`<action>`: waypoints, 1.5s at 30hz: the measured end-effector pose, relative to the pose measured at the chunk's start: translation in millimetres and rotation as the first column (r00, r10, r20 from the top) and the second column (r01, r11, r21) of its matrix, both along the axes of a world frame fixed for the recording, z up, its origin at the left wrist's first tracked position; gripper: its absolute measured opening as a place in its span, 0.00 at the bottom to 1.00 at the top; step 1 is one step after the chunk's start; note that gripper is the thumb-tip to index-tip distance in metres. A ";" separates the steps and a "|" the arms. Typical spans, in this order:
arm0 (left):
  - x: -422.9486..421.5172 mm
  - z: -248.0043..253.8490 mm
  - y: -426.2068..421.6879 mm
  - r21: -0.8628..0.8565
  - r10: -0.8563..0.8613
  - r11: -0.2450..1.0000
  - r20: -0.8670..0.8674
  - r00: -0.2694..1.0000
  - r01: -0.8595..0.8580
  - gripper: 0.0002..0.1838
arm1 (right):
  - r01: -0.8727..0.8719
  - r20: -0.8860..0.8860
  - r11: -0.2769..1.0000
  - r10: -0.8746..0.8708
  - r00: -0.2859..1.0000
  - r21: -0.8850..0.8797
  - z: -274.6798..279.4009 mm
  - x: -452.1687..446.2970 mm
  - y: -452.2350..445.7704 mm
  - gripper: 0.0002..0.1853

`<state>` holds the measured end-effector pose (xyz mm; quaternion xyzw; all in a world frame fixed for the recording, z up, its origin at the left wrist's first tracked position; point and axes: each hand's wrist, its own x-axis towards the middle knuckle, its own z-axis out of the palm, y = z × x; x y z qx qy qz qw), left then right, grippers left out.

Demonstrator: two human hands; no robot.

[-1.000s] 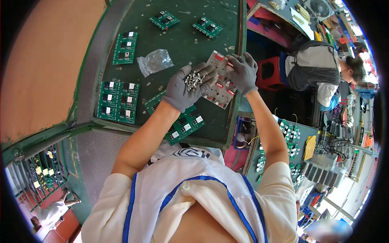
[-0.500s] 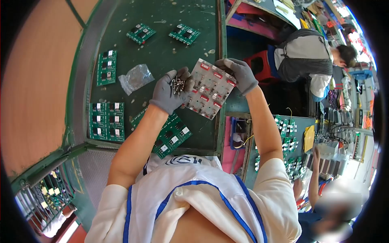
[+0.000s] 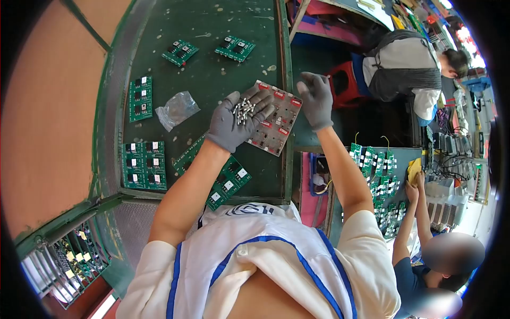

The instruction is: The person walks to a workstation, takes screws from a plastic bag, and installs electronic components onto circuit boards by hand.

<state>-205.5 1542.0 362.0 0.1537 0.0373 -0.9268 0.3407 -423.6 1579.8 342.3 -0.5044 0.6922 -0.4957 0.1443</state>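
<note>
My left hand (image 3: 236, 119), in a grey glove, lies palm up with its fingers spread, and a heap of small metal pins (image 3: 244, 111) rests in the palm. Just right of it, partly under its fingers, is a flat grey fixture plate (image 3: 275, 125) with red-marked slots. My right hand (image 3: 317, 101), also gloved, is raised beside the plate's right edge, its fingers apart and nothing visible between them. A green circuit board (image 3: 229, 178) with black and white parts lies below my left forearm, which hides some of it.
More green boards lie on the table (image 3: 212, 69): two at the back (image 3: 235, 48), one at the left (image 3: 141, 98), one at front left (image 3: 144, 165). A clear plastic bag (image 3: 178, 110) lies between. People sit at the right, near a red stool (image 3: 344, 85).
The right hand has let go of the plate's edge, and the plate now lies flatter on the table. My left hand has opened wider around the pins. A person at lower right now holds a yellow item.
</note>
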 end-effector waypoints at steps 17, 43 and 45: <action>-7.4 -5.8 17.3 0.023 -0.054 0.998 -0.273 0.961 0.063 0.22 | -0.700 -0.639 0.689 0.627 0.446 0.188 70.2 34.0 -3.2 0.05; -21.5 -16.2 24.2 0.340 -0.346 0.924 0.546 0.763 0.176 0.14 | -0.351 -0.202 0.710 0.568 0.798 0.610 27.1 -8.9 -60.5 0.09; -17.8 -22.3 25.9 0.334 -0.335 0.926 0.512 0.791 0.175 0.14 | -0.378 -0.132 0.699 0.558 0.819 0.607 25.0 -12.4 -58.5 0.09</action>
